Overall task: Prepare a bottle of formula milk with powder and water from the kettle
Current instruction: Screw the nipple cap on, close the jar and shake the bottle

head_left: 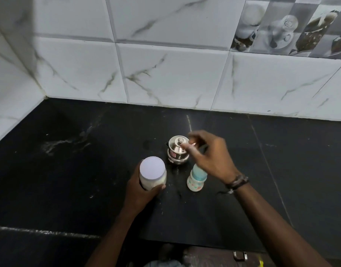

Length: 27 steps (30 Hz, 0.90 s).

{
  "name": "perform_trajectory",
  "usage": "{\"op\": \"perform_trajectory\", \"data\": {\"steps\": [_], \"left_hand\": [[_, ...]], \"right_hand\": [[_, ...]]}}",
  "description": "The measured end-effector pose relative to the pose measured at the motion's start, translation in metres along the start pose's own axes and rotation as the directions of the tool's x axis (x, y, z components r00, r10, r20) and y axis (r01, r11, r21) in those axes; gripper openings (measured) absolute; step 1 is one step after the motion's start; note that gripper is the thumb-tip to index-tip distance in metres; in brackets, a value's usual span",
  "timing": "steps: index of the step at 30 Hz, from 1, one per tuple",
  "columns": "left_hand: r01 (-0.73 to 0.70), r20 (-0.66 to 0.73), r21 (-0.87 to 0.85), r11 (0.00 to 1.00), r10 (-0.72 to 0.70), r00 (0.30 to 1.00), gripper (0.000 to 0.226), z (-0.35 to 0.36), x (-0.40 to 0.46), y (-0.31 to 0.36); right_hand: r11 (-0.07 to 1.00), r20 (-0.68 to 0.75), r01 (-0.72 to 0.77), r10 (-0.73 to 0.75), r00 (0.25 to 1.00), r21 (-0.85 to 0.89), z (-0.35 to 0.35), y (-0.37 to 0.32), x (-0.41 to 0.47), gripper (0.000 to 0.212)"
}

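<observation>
- We see the black counter running back to a wall of white marbled tiles, with a pale smear on the stone towards the left.
- Our left hand is wrapped around the lower part of a jar with a flat white lid; the fingers curl round its near side and the thumb sits on the left. The jar is upright and looks filled with pale powder. We cannot tell whether it rests on the counter or is lifted just off it.
- Just behind the jar and a little to the right stands a small steel kettle, its lid with a round knob in place.
- To the right of the jar, and just in front of the kettle, the baby bottle stands upright on the counter, with a pale blue top and a printed white body.
- Our right hand hovers above the bottle with its fingers over the kettle's right side. The fingers are loosely bent and blurred, so we cannot tell whether they pinch anything. A dark band circles that wrist.
</observation>
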<state>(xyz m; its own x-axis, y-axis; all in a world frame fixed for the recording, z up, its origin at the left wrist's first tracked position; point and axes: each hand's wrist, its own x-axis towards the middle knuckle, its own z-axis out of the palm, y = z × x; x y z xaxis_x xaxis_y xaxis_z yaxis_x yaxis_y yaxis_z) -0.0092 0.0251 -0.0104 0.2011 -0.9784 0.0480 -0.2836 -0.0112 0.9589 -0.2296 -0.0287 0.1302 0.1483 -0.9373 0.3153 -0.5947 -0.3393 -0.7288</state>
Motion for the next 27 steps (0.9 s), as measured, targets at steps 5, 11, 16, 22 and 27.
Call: {"op": "perform_trajectory", "data": {"steps": [5, 11, 16, 22, 27], "left_hand": [[0.011, -0.007, -0.026, 1.0, -0.012, 1.0, 0.1, 0.003, -0.002, -0.002], [0.022, -0.007, -0.029, 0.999, -0.022, 1.0, 0.102, 0.005, -0.004, -0.004], [0.027, -0.004, -0.04, 0.999, -0.028, 1.0, 0.103, 0.004, -0.007, -0.007], [0.061, -0.025, -0.058, 0.996, -0.062, 0.998, 0.104, 0.001, -0.013, -0.014], [0.085, -0.045, -0.076, 0.993, -0.089, 0.995, 0.101, 0.001, -0.02, -0.023]], "right_hand": [[0.944, -0.066, -0.164, 0.191, 0.979, 0.286, -0.04, 0.067, -0.015, 0.04], [0.93, 0.414, -0.363, 0.353, 0.839, -0.056, -0.027, 0.112, -0.052, 0.092], [0.931, 0.477, -0.363, 0.306, 0.824, 0.03, 0.008, 0.115, -0.058, 0.096], [0.948, 0.416, -0.295, 0.223, 0.882, 0.116, 0.031, 0.117, -0.059, 0.068], [0.917, 0.389, -0.317, 0.207, 0.898, 0.242, 0.031, 0.115, -0.059, 0.056]]}}
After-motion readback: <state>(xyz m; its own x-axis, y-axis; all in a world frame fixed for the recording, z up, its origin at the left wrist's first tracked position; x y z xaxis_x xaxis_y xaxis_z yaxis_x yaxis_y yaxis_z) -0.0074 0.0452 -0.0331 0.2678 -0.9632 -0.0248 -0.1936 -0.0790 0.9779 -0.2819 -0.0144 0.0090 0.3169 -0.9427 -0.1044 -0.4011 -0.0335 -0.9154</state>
